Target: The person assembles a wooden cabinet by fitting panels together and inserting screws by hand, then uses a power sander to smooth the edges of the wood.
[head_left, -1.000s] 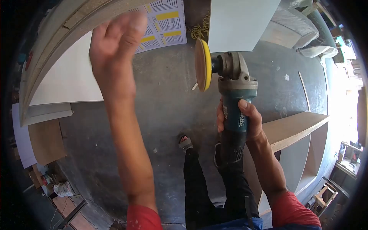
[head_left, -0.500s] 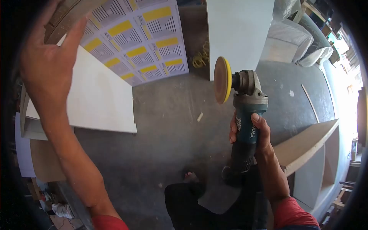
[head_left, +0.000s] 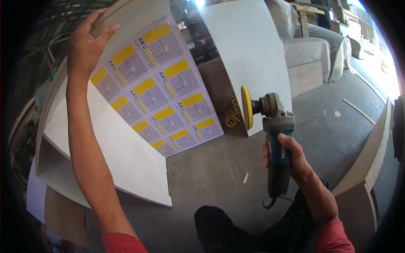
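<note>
My right hand point(head_left: 295, 156) is wrapped round the teal and black body of a Makita angle grinder point(head_left: 279, 147), held upright, its thumb along the front. A yellow-rimmed sanding pad point(head_left: 247, 109) is fitted to the grinder's head and faces left. At the upper left, my left hand point(head_left: 86, 50) is at the edge of a pale wooden panel point(head_left: 135, 17), fingers over the edge and thumb near its face. This panel adjoins a white board point(head_left: 114, 139) and a sheet printed with yellow blocks and "AKU" lettering point(head_left: 156, 97), together forming a box-like cabinet.
A tall white panel point(head_left: 249, 46) stands behind the grinder, with a coiled yellow hose point(head_left: 232, 118) beside it. Plastic-wrapped furniture point(head_left: 310, 55) is at the back right. A wooden frame piece point(head_left: 363, 173) stands at right. Thin strips lie on the grey floor point(head_left: 211, 173).
The view has tilted up, so most things sit lower. My left hand has come to the panel's edge. The grinder stays in my right hand.
</note>
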Action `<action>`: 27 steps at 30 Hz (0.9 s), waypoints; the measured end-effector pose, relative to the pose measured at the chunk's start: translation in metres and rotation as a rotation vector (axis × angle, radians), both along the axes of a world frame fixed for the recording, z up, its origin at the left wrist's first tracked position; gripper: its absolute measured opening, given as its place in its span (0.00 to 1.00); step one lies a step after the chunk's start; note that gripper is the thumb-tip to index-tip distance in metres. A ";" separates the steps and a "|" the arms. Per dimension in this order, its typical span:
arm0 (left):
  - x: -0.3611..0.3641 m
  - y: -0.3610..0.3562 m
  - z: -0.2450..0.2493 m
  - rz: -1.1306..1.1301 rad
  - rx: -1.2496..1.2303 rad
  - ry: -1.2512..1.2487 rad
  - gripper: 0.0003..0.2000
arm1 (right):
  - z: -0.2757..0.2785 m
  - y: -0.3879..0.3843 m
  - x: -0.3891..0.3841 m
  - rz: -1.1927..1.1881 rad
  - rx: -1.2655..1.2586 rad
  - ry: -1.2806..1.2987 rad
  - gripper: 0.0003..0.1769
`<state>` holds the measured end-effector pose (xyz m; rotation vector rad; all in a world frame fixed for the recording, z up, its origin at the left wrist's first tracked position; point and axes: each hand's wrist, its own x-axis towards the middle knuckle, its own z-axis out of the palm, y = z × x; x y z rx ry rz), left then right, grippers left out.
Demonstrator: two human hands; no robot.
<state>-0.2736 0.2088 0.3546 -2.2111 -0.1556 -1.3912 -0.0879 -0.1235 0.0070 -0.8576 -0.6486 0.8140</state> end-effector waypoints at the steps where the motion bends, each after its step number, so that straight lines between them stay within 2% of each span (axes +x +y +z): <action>1: 0.002 0.001 -0.001 -0.025 0.050 -0.032 0.22 | 0.006 0.000 -0.008 -0.028 -0.005 -0.020 0.31; 5: 0.009 0.009 -0.005 -0.014 0.091 -0.080 0.24 | 0.033 0.013 -0.034 -0.052 0.011 -0.040 0.33; 9: 0.017 0.005 -0.009 0.107 0.169 -0.166 0.27 | 0.065 0.019 -0.068 -0.141 0.016 -0.031 0.33; 13: 0.021 0.011 -0.012 0.177 0.268 -0.242 0.29 | 0.082 0.032 -0.069 -0.176 0.054 0.040 0.33; 18: 0.020 0.011 -0.013 0.194 0.286 -0.253 0.29 | 0.063 0.057 -0.037 -0.194 0.154 0.090 0.32; 23: 0.021 -0.003 -0.013 0.197 0.305 -0.231 0.30 | 0.023 0.072 0.005 -0.167 0.095 -0.059 0.31; 25: 0.031 -0.011 -0.013 0.082 0.499 -0.263 0.31 | 0.017 0.084 0.019 -0.106 0.134 -0.022 0.30; 27: 0.048 -0.019 -0.006 0.094 0.546 -0.213 0.35 | 0.012 0.096 0.034 -0.043 0.151 -0.007 0.28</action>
